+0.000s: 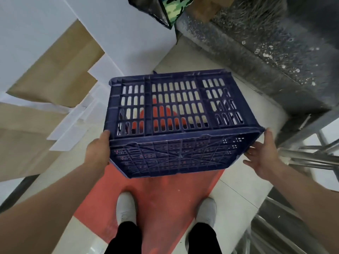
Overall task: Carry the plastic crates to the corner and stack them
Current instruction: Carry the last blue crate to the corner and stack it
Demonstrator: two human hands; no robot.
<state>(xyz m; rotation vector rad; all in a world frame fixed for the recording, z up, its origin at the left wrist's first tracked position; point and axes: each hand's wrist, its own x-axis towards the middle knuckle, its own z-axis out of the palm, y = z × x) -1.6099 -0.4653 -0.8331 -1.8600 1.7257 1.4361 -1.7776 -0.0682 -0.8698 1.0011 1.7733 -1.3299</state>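
A person holds a blue crate (pixel 176 110) tipped in the air above a red floor patch (pixel 165 198), its ribbed base turned toward the camera. The left hand (pixel 97 151) grips the left base edge. The right hand (pixel 264 154), fingers straight and spread, steadies the right corner. Made of slotted hard plastic, the crate looks light and stiff, and its edges likely give the surest hold.

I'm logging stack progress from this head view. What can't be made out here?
All in the head view:
- Left hand: its fingers are hidden behind the blue crate; only the thumb shows.
- Orange thing: seen only through the crate's slots, so what it is stays unclear.
- Right hand: blur hides whether its fingertips touch the crate.
- Camouflage-patterned item: cut off by the top edge.
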